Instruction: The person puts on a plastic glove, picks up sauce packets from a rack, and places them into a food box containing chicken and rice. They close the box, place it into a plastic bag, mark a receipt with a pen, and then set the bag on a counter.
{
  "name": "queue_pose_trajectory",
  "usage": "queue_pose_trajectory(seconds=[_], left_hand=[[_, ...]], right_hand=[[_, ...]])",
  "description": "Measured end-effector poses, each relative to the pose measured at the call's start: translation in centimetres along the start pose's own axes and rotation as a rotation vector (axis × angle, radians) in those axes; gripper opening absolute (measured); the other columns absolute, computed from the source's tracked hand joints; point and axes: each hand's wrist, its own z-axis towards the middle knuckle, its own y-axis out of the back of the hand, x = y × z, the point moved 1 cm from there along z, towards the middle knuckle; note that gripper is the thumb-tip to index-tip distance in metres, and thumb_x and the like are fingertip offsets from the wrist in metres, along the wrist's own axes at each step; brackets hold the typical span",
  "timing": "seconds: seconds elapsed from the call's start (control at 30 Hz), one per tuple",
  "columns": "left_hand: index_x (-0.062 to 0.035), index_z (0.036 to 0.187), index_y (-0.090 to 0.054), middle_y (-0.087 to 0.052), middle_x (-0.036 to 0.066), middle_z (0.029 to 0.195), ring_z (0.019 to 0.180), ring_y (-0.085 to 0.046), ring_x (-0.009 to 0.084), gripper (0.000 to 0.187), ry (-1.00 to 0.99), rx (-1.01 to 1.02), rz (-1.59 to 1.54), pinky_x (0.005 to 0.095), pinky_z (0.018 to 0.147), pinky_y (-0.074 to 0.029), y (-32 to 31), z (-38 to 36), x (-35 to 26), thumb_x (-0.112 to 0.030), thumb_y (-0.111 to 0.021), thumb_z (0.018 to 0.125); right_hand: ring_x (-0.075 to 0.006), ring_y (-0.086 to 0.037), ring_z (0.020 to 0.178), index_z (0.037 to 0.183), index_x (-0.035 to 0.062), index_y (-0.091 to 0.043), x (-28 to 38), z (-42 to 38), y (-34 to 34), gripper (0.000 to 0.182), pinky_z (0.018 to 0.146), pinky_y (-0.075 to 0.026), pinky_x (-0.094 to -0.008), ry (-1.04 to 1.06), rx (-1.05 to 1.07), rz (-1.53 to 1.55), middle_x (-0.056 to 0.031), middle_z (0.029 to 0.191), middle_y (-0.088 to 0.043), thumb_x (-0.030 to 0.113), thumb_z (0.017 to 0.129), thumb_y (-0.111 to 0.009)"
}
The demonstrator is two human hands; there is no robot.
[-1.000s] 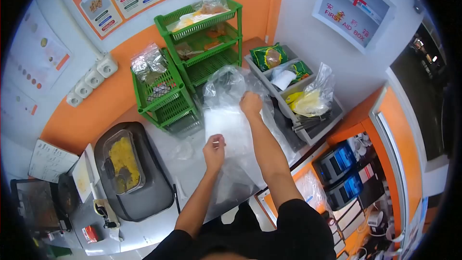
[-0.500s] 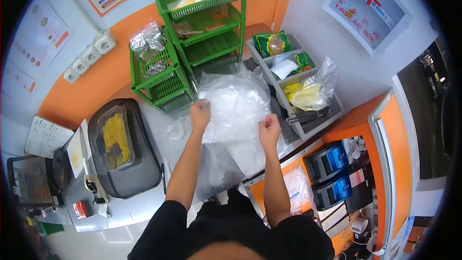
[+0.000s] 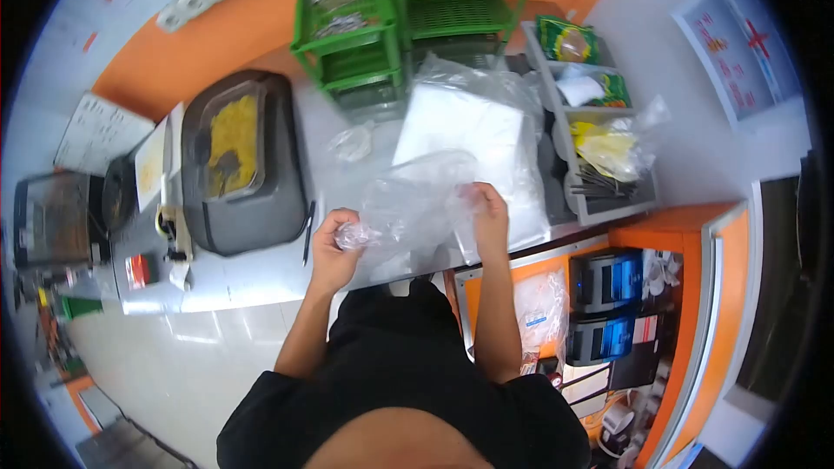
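A clear plastic bag [image 3: 408, 200] is stretched between my two hands above the front of the steel counter. My left hand [image 3: 337, 239] is closed around a bunched end of it. At its other side, my right hand [image 3: 488, 208] pinches the film, with the fingertips slightly blurred. Behind the bag lies a stack of white sheets [image 3: 460, 126] in clear plastic wrapping, partly covered by the bag. A small crumpled piece of clear plastic [image 3: 352, 143] rests to the left of the stack.
On the left, a dark tray [image 3: 282, 200] bears a tub of yellow food [image 3: 233, 143] with a utensil in it. A black pen [image 3: 309, 230] lies beside it. Green racks [image 3: 347, 65] stand behind. A grey divided organizer [image 3: 565, 135] with packets and dark sticks is on the right.
Both hands have come back toward my body from the stack, and a clear bag is now held between them. The camera view has tilted down and shifted left.
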Motion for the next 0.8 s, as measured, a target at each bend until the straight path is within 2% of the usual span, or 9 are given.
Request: queue_pose_trajectory(seconds=[0.03,0.1,0.13,0.23,0.3,0.43,0.5,0.63,0.8], left_hand=[[-0.0041,0.099,-0.058,-0.06,0.001,0.092,0.083,-0.056,0.011,0.032,0.013,-0.04,0.002,0.0225,0.072,-0.045,1.9,-0.8,0.7,0.017,-0.053,0.075],[-0.004,0.099,-0.057,-0.059,0.004,0.091,0.078,-0.056,0.0164,0.038,-0.146,-0.298,0.584,0.0243,0.067,-0.043,6.2,-2.1,2.8,0.017,-0.054,0.068],[-0.0028,0.098,-0.057,-0.059,0.007,0.09,0.076,-0.056,0.0217,0.04,-0.132,-0.442,0.612,0.0274,0.064,-0.042,7.8,-2.9,2.8,0.017,-0.054,0.064],[-0.0017,0.097,-0.057,-0.059,0.007,0.089,0.078,-0.056,0.0229,0.036,-0.145,-0.706,0.604,0.028,0.064,-0.042,11.3,-6.4,1.2,0.015,-0.059,0.065],[-0.0001,0.092,-0.06,-0.059,0.008,0.086,0.078,-0.057,0.02,0.025,-0.147,-0.754,0.72,0.0268,0.065,-0.044,14.1,-10.2,-0.2,0.01,-0.067,0.07],[0.0018,0.08,-0.065,-0.06,0.007,0.086,0.073,-0.061,0.0153,0.007,0.257,-0.515,0.093,0.0283,0.065,-0.049,21.5,-19.3,-1.2,0.001,-0.071,0.083],[0.0005,0.088,-0.065,-0.061,0.004,0.087,0.072,-0.062,0.0167,0.003,0.313,-0.615,-0.254,0.0297,0.069,-0.055,25.5,-23.6,-1.3,0.002,-0.065,0.086],[-0.0018,0.104,-0.062,-0.063,0.006,0.089,0.072,-0.063,0.017,0.017,0.414,-0.76,-0.814,0.0313,0.071,-0.059,32.9,-31.4,-0.8,0.002,-0.057,0.089],[-0.0072,0.129,-0.053,-0.065,0.009,0.095,0.075,-0.063,0.0152,0.042,-0.084,-0.561,-1.553,0.0283,0.063,-0.055,43.0,-39.8,4.6,0.003,-0.053,0.088]], right_hand=[[-0.0216,-0.064,0.071,0.12,0.0055,-0.057,1.2,-0.8,-0.5,0.025,0.075,-0.054,-0.0353,-0.012,0.04,-0.006,-0.0054,0.078,-0.066,0.011,0.096,-0.055],[-0.0074,-0.047,0.051,0.122,0.0063,-0.049,4.5,-2.7,-0.7,0.028,0.059,-0.046,-0.0263,-0.441,0.344,1.104,-0.0013,0.071,-0.058,0.003,0.095,-0.047],[-0.0046,-0.033,0.043,0.12,0.0074,-0.048,5.2,-3.3,-1.2,0.03,0.056,-0.043,-0.0243,-0.491,0.568,1.132,0.0002,0.064,-0.051,0.0,0.09,-0.052],[-0.0072,-0.044,0.05,0.126,0.0069,-0.045,7.9,-6.8,-5.1,0.044,0.06,-0.045,-0.0234,-0.509,0.756,0.525,-0.0034,0.068,-0.057,-0.002,0.085,-0.058],[-0.0087,-0.055,0.062,0.125,0.0054,-0.05,8.4,-9.7,-9.1,0.047,0.064,-0.045,-0.0217,-0.202,0.769,0.038,-0.0049,0.071,-0.06,-0.003,0.081,-0.062],[-0.0193,-0.065,0.081,0.104,0.0017,-0.064,5.4,-14.7,-16.4,0.018,0.074,-0.051,-0.0293,0.206,0.703,-0.584,-0.0077,0.09,-0.068,0.004,0.087,-0.061],[-0.0301,-0.067,0.089,0.118,0.0011,-0.059,3.9,-16.8,-20.4,0.029,0.08,-0.052,-0.0363,-0.579,0.681,-0.024,-0.017,0.105,-0.069,0.006,0.09,-0.056],[-0.0237,-0.065,0.085,0.12,0.003,-0.055,3.9,-23.7,-30.6,0.031,0.073,-0.054,-0.0319,-0.957,0.717,0.536,-0.012,0.096,-0.065,0.001,0.089,-0.052],[-0.0222,-0.064,0.081,0.123,0.0077,-0.054,1.5,-27.5,-42.3,0.039,0.065,-0.053,-0.0315,-1.185,1.076,0.79,-0.011,0.099,-0.061,-0.003,0.085,-0.053]])
